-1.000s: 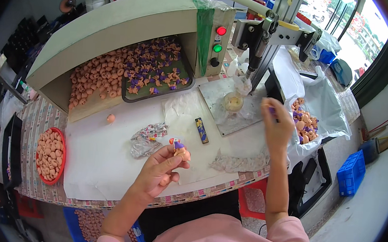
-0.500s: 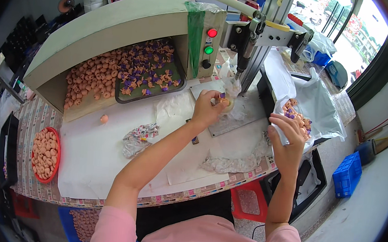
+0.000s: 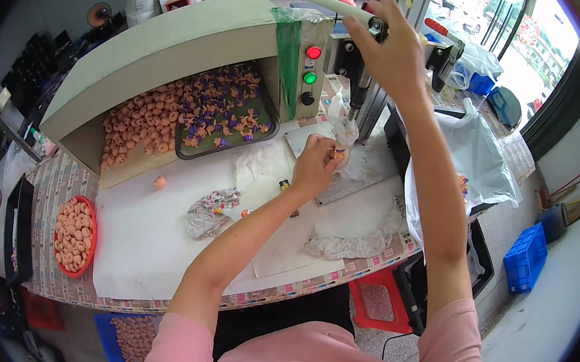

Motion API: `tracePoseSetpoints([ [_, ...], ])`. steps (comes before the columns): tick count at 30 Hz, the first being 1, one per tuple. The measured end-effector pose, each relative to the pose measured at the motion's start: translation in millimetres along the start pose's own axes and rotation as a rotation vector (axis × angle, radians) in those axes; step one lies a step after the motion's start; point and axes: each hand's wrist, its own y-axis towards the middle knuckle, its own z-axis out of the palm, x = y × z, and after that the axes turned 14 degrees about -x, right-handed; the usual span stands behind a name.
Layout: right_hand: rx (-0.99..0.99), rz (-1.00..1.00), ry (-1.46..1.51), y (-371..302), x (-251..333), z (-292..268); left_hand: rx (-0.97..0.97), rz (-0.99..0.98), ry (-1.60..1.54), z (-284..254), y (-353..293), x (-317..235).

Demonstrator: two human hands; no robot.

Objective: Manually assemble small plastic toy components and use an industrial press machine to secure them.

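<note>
My left hand [image 3: 315, 166] pinches a small peach-coloured doll piece [image 3: 338, 155] against the plastic-wrapped holder [image 3: 345, 132] under the upright plunger [image 3: 358, 99]. The fingers partly cover that piece. Raised at the upper right, my right hand [image 3: 396, 56] has its fingers apart beside the pale lever handle [image 3: 326, 3] of the toggle clamp; whether it touches the handle I cannot tell. A metal base plate [image 3: 362, 180] lies under the holder. Right of it, a box lined with a white plastic bag [image 3: 488, 164] holds peach and purple pieces, mostly hidden by my right forearm.
Under the beige hood [image 3: 170, 53] lie round peach heads [image 3: 140, 123] and a dark tray [image 3: 227, 146] of peach-and-purple pieces. A red basket [image 3: 94, 236] of peach parts stands left. Crumpled plastic [image 3: 210, 212] and one loose head [image 3: 159, 182] lie on the white sheet [image 3: 152, 258].
My right hand has risen from the bag-lined box to the clamp's lever handle. My left hand stays at the holder with the piece, and the view has shifted slightly.
</note>
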Motion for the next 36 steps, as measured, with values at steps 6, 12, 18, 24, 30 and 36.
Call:
tracePoseSetpoints([
  [6, -0.005, 0.573, 0.862, 58.3, 15.4, -29.1, 0.035, -0.049, 0.069, -7.5, 5.4, 0.7],
  [12, -0.012, -0.086, 0.869, -54.8, -3.5, -105.8, -0.078, -0.078, 0.043, -26.2, -2.1, 9.5],
  [18, -0.069, 0.382, 0.436, -181.0, 20.5, -83.1, -0.374, -1.298, -1.056, -139.9, -20.7, 4.0],
  [24, 0.632, 0.42, 0.503, -254.8, 78.3, -24.6, -0.508, -1.148, -1.259, -224.3, -84.2, -18.4],
  [30, 0.802, 0.173, 0.23, -282.4, 123.6, 20.9, -0.388, -1.111, -1.206, -269.0, -140.1, -40.5],
  [36, 0.745, 0.324, 0.428, -280.6, 135.8, -6.8, -0.255, -1.067, -1.434, -282.2, -187.1, -14.0],
])
